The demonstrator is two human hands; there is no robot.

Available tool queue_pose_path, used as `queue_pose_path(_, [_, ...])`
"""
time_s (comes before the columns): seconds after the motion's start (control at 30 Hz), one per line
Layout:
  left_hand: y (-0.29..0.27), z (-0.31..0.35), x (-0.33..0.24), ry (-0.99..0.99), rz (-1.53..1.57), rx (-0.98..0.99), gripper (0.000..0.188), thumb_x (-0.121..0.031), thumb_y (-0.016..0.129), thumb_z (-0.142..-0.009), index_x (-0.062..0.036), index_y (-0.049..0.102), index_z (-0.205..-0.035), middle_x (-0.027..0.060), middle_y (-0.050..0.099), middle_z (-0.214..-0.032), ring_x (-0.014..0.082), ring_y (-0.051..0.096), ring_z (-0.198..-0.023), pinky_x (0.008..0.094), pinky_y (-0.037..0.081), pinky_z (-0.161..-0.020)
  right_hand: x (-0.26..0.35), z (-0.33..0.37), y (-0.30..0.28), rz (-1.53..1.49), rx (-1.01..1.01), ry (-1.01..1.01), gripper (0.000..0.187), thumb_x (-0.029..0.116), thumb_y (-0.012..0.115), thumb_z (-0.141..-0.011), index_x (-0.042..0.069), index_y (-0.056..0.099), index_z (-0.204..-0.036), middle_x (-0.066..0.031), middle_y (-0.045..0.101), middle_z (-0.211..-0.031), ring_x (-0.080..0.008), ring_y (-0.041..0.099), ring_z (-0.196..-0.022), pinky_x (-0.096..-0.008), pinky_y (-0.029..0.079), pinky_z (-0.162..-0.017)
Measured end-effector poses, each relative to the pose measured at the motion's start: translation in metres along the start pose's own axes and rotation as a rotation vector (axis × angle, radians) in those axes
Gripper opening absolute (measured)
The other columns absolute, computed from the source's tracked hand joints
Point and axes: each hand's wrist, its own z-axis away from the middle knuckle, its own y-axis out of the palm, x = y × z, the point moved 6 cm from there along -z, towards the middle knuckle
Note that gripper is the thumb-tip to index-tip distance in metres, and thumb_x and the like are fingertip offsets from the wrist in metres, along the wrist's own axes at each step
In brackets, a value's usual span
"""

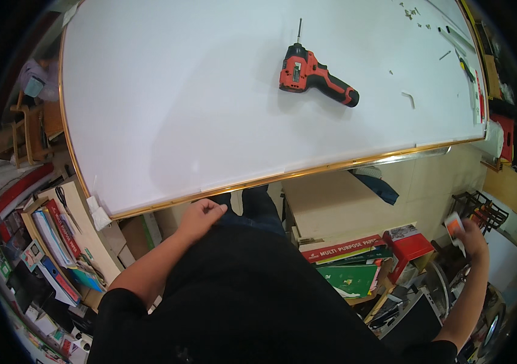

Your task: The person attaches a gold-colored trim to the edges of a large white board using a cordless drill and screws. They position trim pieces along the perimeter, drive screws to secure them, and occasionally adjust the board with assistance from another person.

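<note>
My right hand (473, 238) is out to the far right, away from the table, closed on a small flat white-and-orange packet (454, 227). The packet's exact kind is too small to make out. Just below the table's near edge, my left hand (201, 218) rests by my lap with its fingers curled in, and nothing shows in it. A red-and-black cordless drill (295, 71) lies on its side on the white tabletop (179, 103). Its long bit points to the far side, and neither hand touches it.
Several small screws (413, 12) lie at the far right of the table. An L-shaped hex key (410, 99) and slim tools (466, 70) lie along the right side. Below the table are a cabinet (325, 203), a red box (407, 246) and a bookshelf (58, 242) at left.
</note>
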Motion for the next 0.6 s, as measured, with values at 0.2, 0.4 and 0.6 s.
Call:
queue_pose_path(0.2, [0.03, -0.03, 0.032, -0.173, 1.115, 0.146, 0.041, -0.044, 0.068, -0.1, -0.0083, 0.063, -0.118, 0.0088, 0.069, -0.102, 0.0207, 0.068, -0.1, 0.0351, 0.056, -0.086, 0.252, 0.024, 0.056, -0.377, 0.252, -0.31, 0.047, 0.017, 0.068, -0.093, -0.002, 0.06, -0.136, -0.0077, 0.07, -0.117, -0.0173, 0.063, -0.11, -0.033, 0.049, -0.097])
queue_pose_path(0.4, [0.037, -0.061, 0.032, -0.198, 1.291, 0.12, 0.038, -0.036, 0.072, -0.098, -0.0083, 0.06, -0.12, 0.0113, 0.068, -0.107, 0.0237, 0.068, -0.099, 0.0355, 0.058, -0.084, 0.4, 0.012, 0.167, -0.507, 0.76, -0.311, 0.07, 0.012, 0.069, -0.086, 0.003, 0.044, -0.151, -0.0171, 0.067, -0.116, -0.0262, 0.07, -0.095, -0.0452, 0.063, -0.082])
queue_pose_path(0.6, [0.039, -0.063, 0.029, -0.226, 1.28, 0.162, 0.035, -0.033, 0.072, -0.097, -0.0077, 0.059, -0.119, 0.0128, 0.069, -0.107, 0.0246, 0.069, -0.098, 0.0364, 0.06, -0.083, 0.483, 0.007, 0.21, -0.776, 0.719, -0.395, 0.074, 0.014, 0.067, -0.086, 0.006, 0.039, -0.154, -0.0128, 0.065, -0.108, -0.0233, 0.068, -0.092, -0.0419, 0.061, -0.081])
